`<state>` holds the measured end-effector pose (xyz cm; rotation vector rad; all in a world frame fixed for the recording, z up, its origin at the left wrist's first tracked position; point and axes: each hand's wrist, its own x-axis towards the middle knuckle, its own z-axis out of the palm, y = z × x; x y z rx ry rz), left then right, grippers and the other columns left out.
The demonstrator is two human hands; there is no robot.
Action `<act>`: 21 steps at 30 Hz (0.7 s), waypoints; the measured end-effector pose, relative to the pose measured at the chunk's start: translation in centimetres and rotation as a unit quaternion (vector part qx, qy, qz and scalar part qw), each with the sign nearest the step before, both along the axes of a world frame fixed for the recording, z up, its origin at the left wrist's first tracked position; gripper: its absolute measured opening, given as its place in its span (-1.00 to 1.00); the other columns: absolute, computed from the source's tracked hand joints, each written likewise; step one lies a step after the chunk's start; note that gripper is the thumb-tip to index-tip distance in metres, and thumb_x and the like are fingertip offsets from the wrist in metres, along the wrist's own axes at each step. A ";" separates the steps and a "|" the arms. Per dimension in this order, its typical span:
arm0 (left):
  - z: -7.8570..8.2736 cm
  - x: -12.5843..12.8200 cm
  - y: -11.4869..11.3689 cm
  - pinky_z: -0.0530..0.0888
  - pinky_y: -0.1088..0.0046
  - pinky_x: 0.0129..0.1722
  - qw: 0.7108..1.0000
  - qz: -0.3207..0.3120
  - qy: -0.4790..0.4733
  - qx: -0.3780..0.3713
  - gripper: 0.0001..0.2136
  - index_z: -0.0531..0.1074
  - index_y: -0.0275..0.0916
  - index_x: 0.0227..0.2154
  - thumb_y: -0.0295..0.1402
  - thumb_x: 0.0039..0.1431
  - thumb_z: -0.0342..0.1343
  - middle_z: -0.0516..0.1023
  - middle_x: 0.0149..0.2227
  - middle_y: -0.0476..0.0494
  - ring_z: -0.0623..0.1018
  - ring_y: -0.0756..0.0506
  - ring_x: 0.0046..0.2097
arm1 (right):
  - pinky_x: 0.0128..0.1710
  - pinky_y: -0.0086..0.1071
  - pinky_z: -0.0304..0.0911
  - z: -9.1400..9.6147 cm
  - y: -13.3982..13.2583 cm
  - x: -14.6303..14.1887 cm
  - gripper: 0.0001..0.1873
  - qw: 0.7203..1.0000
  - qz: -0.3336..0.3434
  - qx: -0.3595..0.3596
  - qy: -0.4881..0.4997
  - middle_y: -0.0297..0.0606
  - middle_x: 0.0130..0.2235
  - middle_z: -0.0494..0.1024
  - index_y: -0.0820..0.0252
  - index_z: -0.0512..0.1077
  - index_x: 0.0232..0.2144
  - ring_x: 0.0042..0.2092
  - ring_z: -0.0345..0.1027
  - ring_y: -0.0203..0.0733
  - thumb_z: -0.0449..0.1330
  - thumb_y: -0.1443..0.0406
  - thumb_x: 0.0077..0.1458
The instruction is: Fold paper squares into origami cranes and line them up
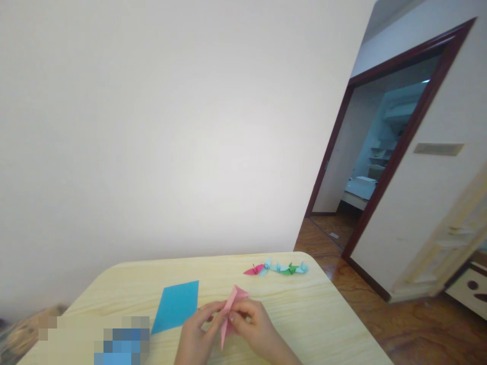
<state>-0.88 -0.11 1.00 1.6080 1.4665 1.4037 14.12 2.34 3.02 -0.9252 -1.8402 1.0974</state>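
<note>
A partly folded piece of pink origami paper (235, 295) is held upright above the near part of the table, between both hands. My left hand (201, 324) pinches it from the left with thumb and fingers. From the right, my right hand (251, 320) grips the same paper, its thumb pressed near the middle. A pointed flap hangs down between the thumbs, and another part spreads out at the top. Some of the folds are hidden behind the fingers. Close to my left hand lies a flat stack or sheet of blue paper (177, 305).
Several small folded paper cranes (278, 267), in red, light blue and green, stand in a row near the far right edge of the pale wooden table (129, 284). A white wall (190, 126) rises behind it. A doorway (365, 147) opens at right. The lower left is pixelated.
</note>
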 end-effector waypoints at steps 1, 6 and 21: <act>0.0 0.0 0.0 0.49 0.44 -0.32 1.000 -0.003 0.002 0.002 -0.78 0.55 -0.09 -0.37 -0.15 -0.02 0.11 0.63 -0.33 -0.06 0.56 -0.14 -0.29 | -0.42 -0.48 0.24 -0.1 -0.1 0.0 -0.79 1.000 0.009 -0.008 -0.002 -0.27 -0.45 0.54 0.21 0.53 -0.39 -0.41 0.36 -0.25 0.09 0.29 0.04; -0.1 0.0 0.0 0.50 0.47 -0.34 0.999 -0.012 0.029 0.009 -0.76 0.55 -0.11 -0.41 -0.13 0.02 0.06 0.64 -0.37 -0.06 0.57 -0.11 -0.34 | -0.60 -0.54 0.18 -0.6 -0.2 0.0 -0.77 0.996 0.042 -0.073 -0.002 -0.33 -0.52 0.48 0.20 0.50 -0.34 -0.58 0.27 -0.35 0.05 0.31 0.06; -0.3 0.6 -0.3 0.48 0.51 -0.31 0.993 -0.044 0.093 0.057 -0.84 0.52 -0.12 -0.39 -0.23 0.06 0.08 0.62 -0.38 -0.04 0.57 -0.06 -0.34 | -0.08 -0.28 0.11 3.0 -0.1 2.1 -0.67 0.960 -0.085 0.235 -0.130 -0.26 -0.20 0.41 0.07 0.44 -0.32 -0.10 0.23 -0.16 0.14 0.52 -0.15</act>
